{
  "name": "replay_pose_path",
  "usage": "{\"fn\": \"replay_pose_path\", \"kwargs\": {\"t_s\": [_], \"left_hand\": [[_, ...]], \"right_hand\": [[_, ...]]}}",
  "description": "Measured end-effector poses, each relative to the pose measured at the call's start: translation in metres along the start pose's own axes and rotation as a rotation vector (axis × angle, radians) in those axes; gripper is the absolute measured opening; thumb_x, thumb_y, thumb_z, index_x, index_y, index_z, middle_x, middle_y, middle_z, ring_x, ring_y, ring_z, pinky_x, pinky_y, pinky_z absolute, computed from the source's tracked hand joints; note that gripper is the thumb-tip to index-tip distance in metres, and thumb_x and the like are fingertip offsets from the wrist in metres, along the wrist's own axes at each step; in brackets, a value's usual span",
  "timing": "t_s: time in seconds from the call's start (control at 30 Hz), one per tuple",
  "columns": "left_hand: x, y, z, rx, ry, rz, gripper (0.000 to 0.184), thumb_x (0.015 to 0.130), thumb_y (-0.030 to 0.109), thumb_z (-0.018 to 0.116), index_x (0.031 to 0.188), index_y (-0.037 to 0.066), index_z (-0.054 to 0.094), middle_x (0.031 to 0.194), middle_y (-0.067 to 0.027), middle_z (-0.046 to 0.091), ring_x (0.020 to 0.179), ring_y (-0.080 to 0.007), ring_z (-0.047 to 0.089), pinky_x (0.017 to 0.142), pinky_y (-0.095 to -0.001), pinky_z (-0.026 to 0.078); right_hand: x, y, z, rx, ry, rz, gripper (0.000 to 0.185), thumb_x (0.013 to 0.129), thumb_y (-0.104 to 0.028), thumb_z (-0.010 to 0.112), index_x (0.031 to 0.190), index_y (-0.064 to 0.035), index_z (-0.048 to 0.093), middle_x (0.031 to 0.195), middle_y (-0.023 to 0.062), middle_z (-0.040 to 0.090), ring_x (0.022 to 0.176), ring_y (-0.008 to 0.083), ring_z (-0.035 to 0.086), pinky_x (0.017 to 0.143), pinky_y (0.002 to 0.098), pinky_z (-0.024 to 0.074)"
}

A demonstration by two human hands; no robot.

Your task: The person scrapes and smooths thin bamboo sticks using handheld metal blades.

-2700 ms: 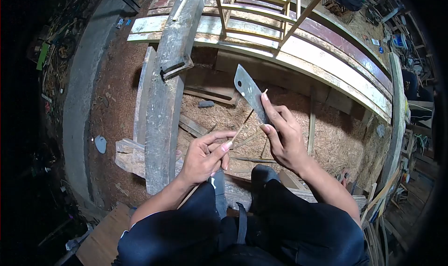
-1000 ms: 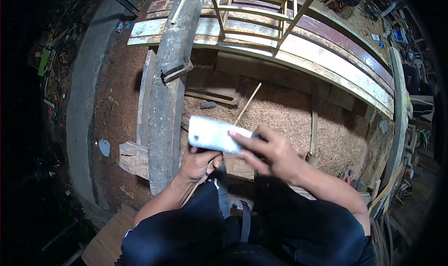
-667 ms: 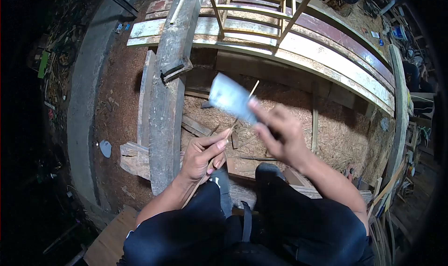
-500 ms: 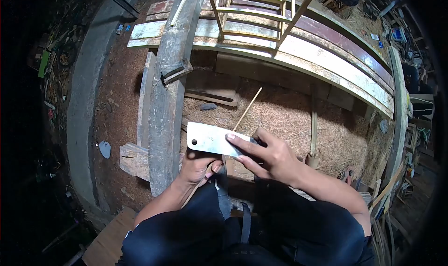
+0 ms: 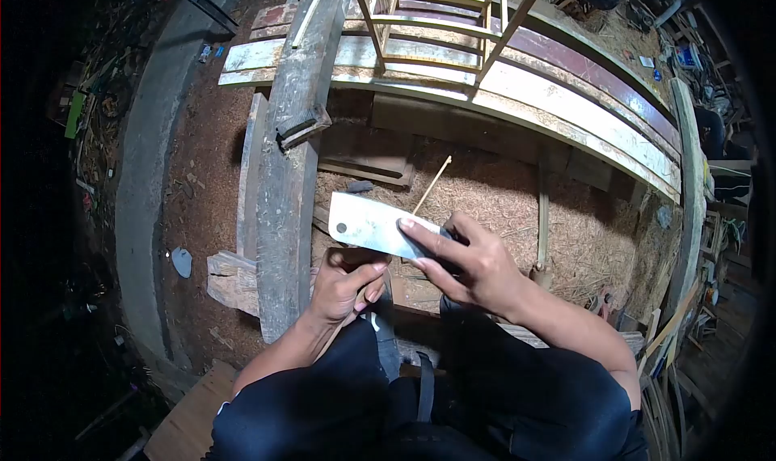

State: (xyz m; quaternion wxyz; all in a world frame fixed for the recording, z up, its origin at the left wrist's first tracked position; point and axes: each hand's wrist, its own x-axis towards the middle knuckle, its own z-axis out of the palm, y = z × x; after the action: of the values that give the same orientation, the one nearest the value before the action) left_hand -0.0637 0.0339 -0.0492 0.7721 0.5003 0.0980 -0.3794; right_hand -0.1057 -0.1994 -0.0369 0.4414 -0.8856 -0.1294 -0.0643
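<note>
A broad metal blade (image 5: 368, 222) with a round hole near its far end lies across a thin wooden strip (image 5: 432, 186). My right hand (image 5: 477, 263) is closed on the blade, its index finger stretched along the flat; the handle is hidden by the hand. My left hand (image 5: 343, 287) grips the strip just below the blade, and the blade covers part of its fingers. The strip's upper end sticks out beyond the blade, and its lower part runs down past my left wrist towards my leg.
A thick grey beam (image 5: 283, 194) stands left of my hands, with a small wooden block (image 5: 303, 129) on it. Ahead, a slatted wooden frame (image 5: 436, 24) rests on long planks (image 5: 550, 97). Shavings (image 5: 501, 194) and wood scraps lie on the ground.
Since the earliest frame, the blade has come down and left from its raised position onto the strip. In the last half second it has shifted slightly up, while my left hand has stayed nearly in place.
</note>
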Motion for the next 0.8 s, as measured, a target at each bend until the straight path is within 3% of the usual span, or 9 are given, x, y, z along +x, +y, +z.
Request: {"fn": "replay_pose_path", "kwargs": {"t_s": [0.17, 0.3, 0.37, 0.43, 0.5, 0.57, 0.63, 0.7, 0.8], "left_hand": [[0.003, -0.001, -0.006, 0.003, -0.094, -0.036, 0.033, 0.099, 0.007, 0.063, 0.131, -0.001, 0.064, 0.060, -0.0020, 0.054, 0.049, -0.0052, 0.045, 0.042, -0.0206, 0.033], [0.003, -0.001, -0.007, 0.036, -0.069, -0.049, 0.029, 0.100, 0.008, 0.061, 0.127, -0.003, 0.063, 0.059, -0.0029, 0.054, 0.045, -0.0071, 0.043, 0.043, -0.0228, 0.034], [0.004, -0.005, -0.005, 0.071, -0.024, -0.027, 0.021, 0.101, 0.009, 0.057, 0.116, -0.004, 0.064, 0.058, -0.0042, 0.054, 0.038, -0.0103, 0.040, 0.044, -0.0273, 0.037], [0.006, -0.011, -0.012, 0.075, -0.051, -0.101, 0.029, 0.105, 0.017, 0.050, 0.124, -0.002, 0.061, 0.067, -0.0034, 0.058, 0.048, -0.0065, 0.048, 0.041, -0.0198, 0.035], [-0.001, -0.007, -0.002, -0.050, 0.103, -0.210, 0.033, 0.106, 0.019, 0.049, 0.131, 0.000, 0.060, 0.067, -0.0026, 0.058, 0.048, -0.0057, 0.048, 0.041, -0.0188, 0.035], [-0.001, -0.004, -0.008, 0.079, -0.011, -0.105, 0.040, 0.106, 0.017, 0.051, 0.143, 0.003, 0.054, 0.064, -0.0017, 0.056, 0.045, -0.0061, 0.045, 0.040, -0.0183, 0.034], [0.003, 0.001, -0.010, 0.088, -0.129, -0.039, 0.037, 0.106, 0.013, 0.049, 0.140, 0.001, 0.056, 0.062, -0.0021, 0.055, 0.042, -0.0061, 0.043, 0.040, -0.0188, 0.034], [0.003, 0.000, -0.010, 0.108, -0.125, -0.045, 0.038, 0.107, 0.012, 0.046, 0.142, 0.001, 0.055, 0.062, -0.0022, 0.055, 0.041, -0.0060, 0.041, 0.040, -0.0187, 0.034], [-0.004, -0.009, -0.013, 0.005, -0.055, -0.124, 0.040, 0.109, 0.019, 0.044, 0.144, 0.001, 0.053, 0.061, 0.0008, 0.053, 0.042, -0.0053, 0.042, 0.039, -0.0174, 0.033]], "right_hand": [[0.020, 0.031, -0.024, -0.094, 0.283, 0.271, 0.044, 0.090, -0.014, 0.074, 0.133, -0.0113, 0.067, 0.076, 0.0131, 0.060, 0.060, 0.0188, 0.057, 0.053, 0.0349, 0.0475], [0.008, 0.013, -0.008, -0.016, 0.168, -0.063, 0.045, 0.091, -0.024, 0.074, 0.135, -0.0159, 0.067, 0.075, 0.0103, 0.056, 0.057, 0.0212, 0.057, 0.052, 0.0357, 0.0514], [-0.002, 0.005, 0.007, -0.015, -0.022, -0.016, 0.046, 0.093, -0.028, 0.071, 0.139, -0.0222, 0.063, 0.078, 0.0106, 0.055, 0.054, 0.0218, 0.058, 0.049, 0.0374, 0.0525], [-0.005, -0.001, 0.017, 0.007, -0.096, -0.030, 0.048, 0.095, -0.032, 0.069, 0.142, -0.0274, 0.060, 0.082, 0.0115, 0.054, 0.051, 0.0225, 0.057, 0.047, 0.0375, 0.0530], [-0.004, -0.012, 0.010, -0.009, -0.152, -0.074, 0.049, 0.091, -0.024, 0.073, 0.139, -0.0222, 0.063, 0.078, 0.0092, 0.052, 0.053, 0.0213, 0.053, 0.048, 0.0373, 0.0504], [-0.004, 0.001, 0.011, -0.009, -0.111, -0.038, 0.045, 0.094, -0.029, 0.070, 0.138, -0.0244, 0.063, 0.080, 0.0125, 0.055, 0.056, 0.0234, 0.060, 0.050, 0.0390, 0.0543], [0.008, 0.015, 0.005, 0.001, 0.115, 0.101, 0.045, 0.091, -0.024, 0.074, 0.135, -0.0205, 0.066, 0.081, 0.0130, 0.058, 0.056, 0.0258, 0.061, 0.054, 0.0385, 0.0547], [0.009, 0.019, 0.002, -0.054, 0.116, 0.091, 0.046, 0.088, -0.016, 0.076, 0.132, -0.0095, 0.067, 0.077, 0.0119, 0.055, 0.060, 0.0221, 0.057, 0.055, 0.0353, 0.0502], [-0.007, -0.007, 0.010, 0.039, -0.159, -0.058, 0.050, 0.087, -0.018, 0.077, 0.135, -0.0139, 0.066, 0.077, 0.0094, 0.052, 0.057, 0.0223, 0.054, 0.056, 0.0373, 0.0527]]}}
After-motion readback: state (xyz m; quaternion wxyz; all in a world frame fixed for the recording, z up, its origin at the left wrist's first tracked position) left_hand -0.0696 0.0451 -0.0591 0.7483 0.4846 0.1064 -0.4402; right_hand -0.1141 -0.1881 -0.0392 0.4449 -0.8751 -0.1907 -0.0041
